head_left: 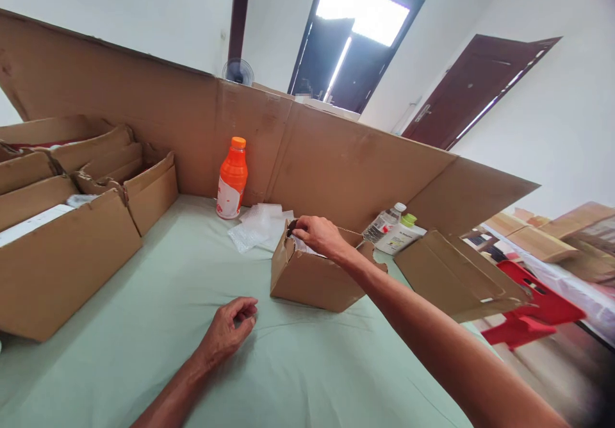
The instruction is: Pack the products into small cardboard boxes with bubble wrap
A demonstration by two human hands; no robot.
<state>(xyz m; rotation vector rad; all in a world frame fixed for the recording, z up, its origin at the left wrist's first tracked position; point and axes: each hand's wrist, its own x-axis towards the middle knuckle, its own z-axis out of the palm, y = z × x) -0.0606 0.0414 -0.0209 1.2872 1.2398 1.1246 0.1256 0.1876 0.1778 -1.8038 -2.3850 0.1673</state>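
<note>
While my right hand (319,234) pinched a dark item at the rim of the small open box (312,277), my left hand (228,332) rested loosely curled, empty, before that box. I judged unpacking underway; lifting next needs a firm pinch. Behind the box, an orange bottle (233,178); beneath, green cloth (144,300); cardboard walls (336,159) beyond.

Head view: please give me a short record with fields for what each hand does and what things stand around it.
right hand: right hand reaches into the small open brown cardboard box, fingers pinching something dark at its rim
left hand: left hand rests loosely curled on the pale green tablecloth, holding nothing
behind box: orange plastic bottle, upright; clear plastic bags
right of box: clear bottle, lying
left side: large open cardboard box
</note>
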